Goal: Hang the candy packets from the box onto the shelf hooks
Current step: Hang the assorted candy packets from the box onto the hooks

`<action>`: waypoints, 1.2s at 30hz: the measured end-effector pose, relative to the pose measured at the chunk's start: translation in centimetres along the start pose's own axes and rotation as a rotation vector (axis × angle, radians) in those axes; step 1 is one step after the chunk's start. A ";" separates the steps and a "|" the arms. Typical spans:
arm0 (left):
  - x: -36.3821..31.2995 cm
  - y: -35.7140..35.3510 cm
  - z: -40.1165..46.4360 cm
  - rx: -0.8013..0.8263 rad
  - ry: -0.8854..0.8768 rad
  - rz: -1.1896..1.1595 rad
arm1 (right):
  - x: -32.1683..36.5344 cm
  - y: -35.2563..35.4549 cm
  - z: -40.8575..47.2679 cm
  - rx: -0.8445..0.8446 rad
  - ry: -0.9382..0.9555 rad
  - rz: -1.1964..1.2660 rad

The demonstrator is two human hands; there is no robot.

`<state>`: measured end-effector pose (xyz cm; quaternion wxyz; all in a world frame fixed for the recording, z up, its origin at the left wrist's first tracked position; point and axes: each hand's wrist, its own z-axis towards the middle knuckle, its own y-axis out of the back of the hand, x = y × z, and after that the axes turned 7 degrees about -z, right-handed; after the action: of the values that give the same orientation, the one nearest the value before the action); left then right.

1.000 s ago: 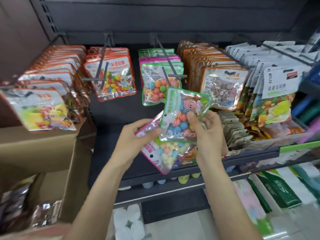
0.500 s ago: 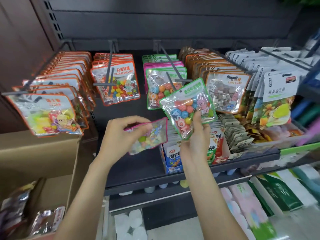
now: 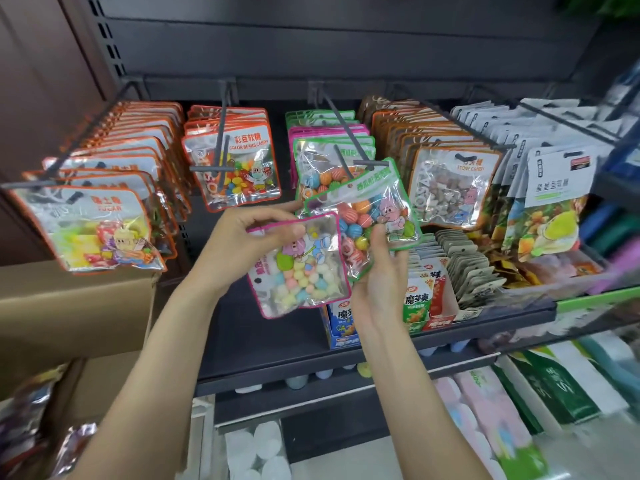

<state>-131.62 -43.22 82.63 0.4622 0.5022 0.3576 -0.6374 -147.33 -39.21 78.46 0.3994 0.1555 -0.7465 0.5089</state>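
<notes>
While the left hand (image 3: pixel 239 244) pinches a pink-edged candy packet (image 3: pixel 299 268) at frame centre, the right hand (image 3: pixel 381 271) grips a green-edged packet (image 3: pixel 367 206) — just under the centre hook (image 3: pixel 346 140).

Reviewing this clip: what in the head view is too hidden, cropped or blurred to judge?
- Green-edged clear candy packet hang hole: its top meets the grey metal hook; whether it is threaded is unclear.
- Brown cardboard box: cut off by the left edge, contents blurred.
- Pink-edged clear candy packet: the left hand thumb covers its upper edge.
</notes>
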 end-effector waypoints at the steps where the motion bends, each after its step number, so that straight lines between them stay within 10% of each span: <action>1: 0.0 -0.2 0.4 0.010 0.009 0.034 | -0.2 0.0 0.1 0.000 0.005 -0.002; 10: 0.2 -1.7 2.6 -0.080 -0.150 0.262 | -0.1 0.5 0.5 0.002 0.058 -0.085; 17: -0.2 -2.3 3.2 -0.108 -0.233 0.361 | 3.7 1.3 1.3 -0.045 0.927 -0.856; 22: 0.1 -2.5 3.3 -0.107 -0.278 0.328 | 4.8 1.0 4.4 0.228 0.745 -1.007; 36: 1.7 -2.2 4.2 -0.119 -0.150 0.049 | 3.8 0.2 5.1 0.134 0.994 -0.911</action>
<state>-135.11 -46.80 81.96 0.5321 0.4332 0.3470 -0.6394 -152.07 -42.98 80.38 0.8592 0.2268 -0.3009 0.3460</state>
